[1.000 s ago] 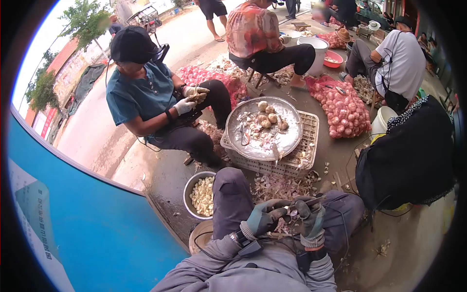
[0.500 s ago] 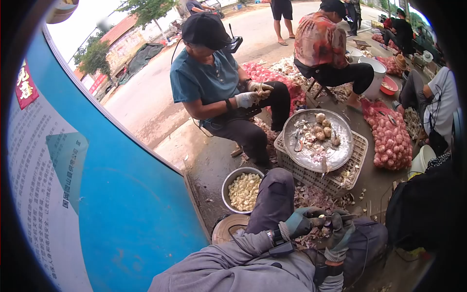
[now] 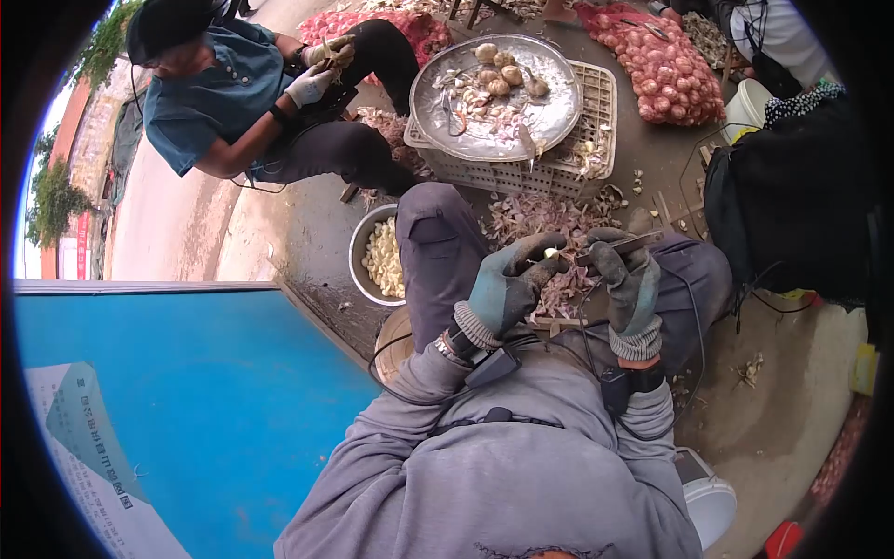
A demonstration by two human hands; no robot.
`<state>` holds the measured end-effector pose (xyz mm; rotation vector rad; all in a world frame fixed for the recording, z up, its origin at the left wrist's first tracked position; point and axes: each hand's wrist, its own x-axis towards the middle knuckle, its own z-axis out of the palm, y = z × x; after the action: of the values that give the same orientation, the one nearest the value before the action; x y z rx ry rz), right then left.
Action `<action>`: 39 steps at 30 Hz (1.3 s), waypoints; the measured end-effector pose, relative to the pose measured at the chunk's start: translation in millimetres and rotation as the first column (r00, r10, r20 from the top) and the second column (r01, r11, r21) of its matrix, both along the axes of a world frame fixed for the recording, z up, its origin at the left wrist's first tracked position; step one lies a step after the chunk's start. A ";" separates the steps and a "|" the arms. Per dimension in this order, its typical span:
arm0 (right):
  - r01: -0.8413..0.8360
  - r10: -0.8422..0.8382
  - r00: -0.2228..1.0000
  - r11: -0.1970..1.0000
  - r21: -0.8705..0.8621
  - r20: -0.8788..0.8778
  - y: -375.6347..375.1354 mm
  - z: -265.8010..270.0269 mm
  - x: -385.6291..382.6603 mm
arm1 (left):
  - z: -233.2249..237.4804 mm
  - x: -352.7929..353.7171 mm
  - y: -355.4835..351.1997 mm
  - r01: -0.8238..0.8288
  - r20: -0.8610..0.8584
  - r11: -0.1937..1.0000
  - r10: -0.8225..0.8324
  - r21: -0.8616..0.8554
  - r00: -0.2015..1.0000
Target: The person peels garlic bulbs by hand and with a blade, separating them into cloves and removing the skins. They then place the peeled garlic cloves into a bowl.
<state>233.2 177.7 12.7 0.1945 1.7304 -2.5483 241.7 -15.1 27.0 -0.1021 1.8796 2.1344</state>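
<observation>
Both my hands wear dark, blue-grey work gloves and are above my lap. My left hand (image 3: 512, 281) pinches a small pale garlic clove (image 3: 550, 252) between thumb and fingertips. My right hand (image 3: 630, 287) is closed around a small knife (image 3: 637, 242), whose dark blade points right, away from the clove. A small gap separates the two hands. Below and beyond them lies a heap of pinkish garlic skins (image 3: 549, 219). Left of my knee, a metal bowl (image 3: 355, 256) holds peeled cloves (image 3: 384, 258).
A round metal tray (image 3: 563, 116) with garlic heads and scraps rests on a plastic crate (image 3: 601, 154). Behind it is a red net sack of garlic (image 3: 656, 70). A co-worker (image 3: 219, 88) in gloves sits at left. A blue panel (image 3: 205, 373) and black bag (image 3: 792, 205) flank me.
My view has tilted down and turned, so the surroundings sit higher and rotated. My hands are now slightly apart, where before they were close together at the clove.
</observation>
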 end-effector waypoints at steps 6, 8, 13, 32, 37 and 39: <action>-0.100 0.103 0.994 0.993 -0.064 0.037 -5.6 4.2 -6.8 | -15.6 -1.4 4.1 0.049 -0.147 0.993 -0.065 -0.109 0.987; -0.059 0.060 0.998 0.989 0.133 -0.004 -14.8 10.2 0.1 | -19.4 -0.9 4.9 0.052 -0.219 0.983 -0.090 -0.177 0.972; -0.084 0.087 0.996 0.993 0.083 -0.026 -13.9 2.6 -6.1 | -15.0 -2.7 6.4 0.025 -0.306 0.960 -0.113 -0.278 0.945; -0.244 0.232 0.964 0.966 0.088 0.129 15.7 -10.3 -14.9 | 6.9 -8.1 -15.0 0.079 0.151 0.945 -0.133 0.317 0.980; -0.353 0.315 0.927 0.916 0.192 0.205 10.3 -7.1 -11.2 | 24.7 -13.8 -54.1 -0.151 0.060 0.926 0.139 0.345 0.988; -0.375 0.343 0.919 0.912 0.165 0.195 11.5 -21.4 -12.8 | 37.9 -18.5 -81.7 -0.273 0.017 0.916 0.281 0.294 0.960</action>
<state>220.4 189.2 -8.7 0.0773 1.7664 -2.0430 223.1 -96.8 64.9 -0.2945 1.6155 2.5932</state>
